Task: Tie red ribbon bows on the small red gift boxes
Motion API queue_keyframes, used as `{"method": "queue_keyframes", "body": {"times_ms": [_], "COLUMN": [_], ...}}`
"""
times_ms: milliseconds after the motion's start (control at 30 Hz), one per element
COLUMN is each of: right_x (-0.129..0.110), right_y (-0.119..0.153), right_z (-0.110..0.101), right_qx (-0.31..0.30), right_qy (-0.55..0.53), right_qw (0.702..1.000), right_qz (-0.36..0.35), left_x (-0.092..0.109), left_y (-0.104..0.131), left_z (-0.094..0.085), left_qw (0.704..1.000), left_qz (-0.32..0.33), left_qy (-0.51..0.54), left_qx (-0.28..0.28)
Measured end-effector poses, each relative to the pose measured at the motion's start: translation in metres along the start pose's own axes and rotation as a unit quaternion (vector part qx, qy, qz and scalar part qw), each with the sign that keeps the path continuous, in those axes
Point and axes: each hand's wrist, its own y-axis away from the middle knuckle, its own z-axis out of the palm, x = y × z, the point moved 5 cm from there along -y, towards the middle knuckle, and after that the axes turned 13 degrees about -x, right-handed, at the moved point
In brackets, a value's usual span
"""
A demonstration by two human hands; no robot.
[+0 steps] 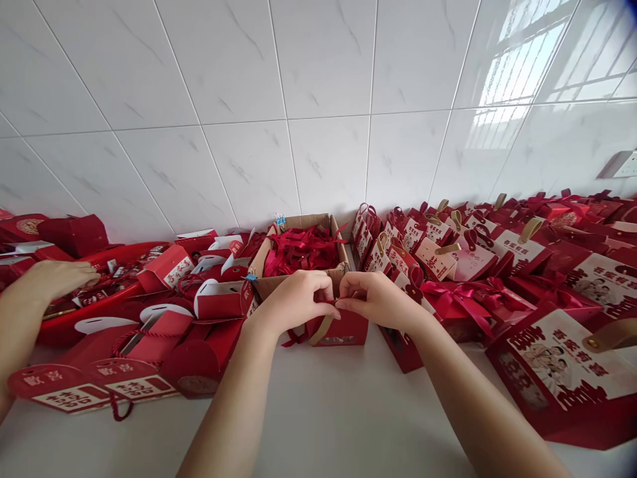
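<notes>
Both my hands meet at the top of a small red gift box on the white table. My left hand pinches the box's top from the left, fingers pressed together. From the right, my right hand pinches the same spot, its fingertips almost touching the left ones. A tan strap hangs on the box's front left side, below my left fingers. What exactly lies between the fingertips is too small to tell. Just behind stands an open cardboard box holding red ribbons.
Many red gift boxes with straps and bows crowd the right side. Open red boxes fill the left. Another person's hand reaches over a red tray of small packets at far left. A tiled wall rises behind.
</notes>
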Motion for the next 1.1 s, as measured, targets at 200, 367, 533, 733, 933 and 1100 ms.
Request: {"method": "queue_keyframes", "body": {"times_ms": [200,367,533,733,933,1100], "right_x": [-0.009,-0.011,-0.002,0.009,0.013,0.016], "right_y": [0.0,-0.003,-0.01,-0.013,-0.012,-0.012], "right_z": [0.002,0.006,0.011,0.014,0.014,0.014], "right_qx": [0.011,0.04,0.104,0.165,0.196,0.202], "right_qy": [0.077,0.169,0.178,0.153,0.131,0.108], "right_qw": [0.996,0.983,0.978,0.974,0.971,0.972], "right_qz": [-0.035,-0.054,-0.016,0.008,0.031,0.047], "left_x": [-0.004,-0.006,-0.01,-0.015,-0.016,-0.016], "left_y": [0.004,0.001,-0.005,-0.006,-0.009,-0.009], "left_z": [-0.004,-0.004,-0.001,0.0,0.002,0.004], "left_qw": [1.0,0.999,0.997,0.997,0.996,0.997], "left_qz": [0.009,0.009,0.001,0.0,0.014,0.006], "left_qy": [0.008,0.013,0.01,0.02,0.02,-0.004], "left_qx": [0.01,0.046,0.072,0.08,0.084,0.071]}}
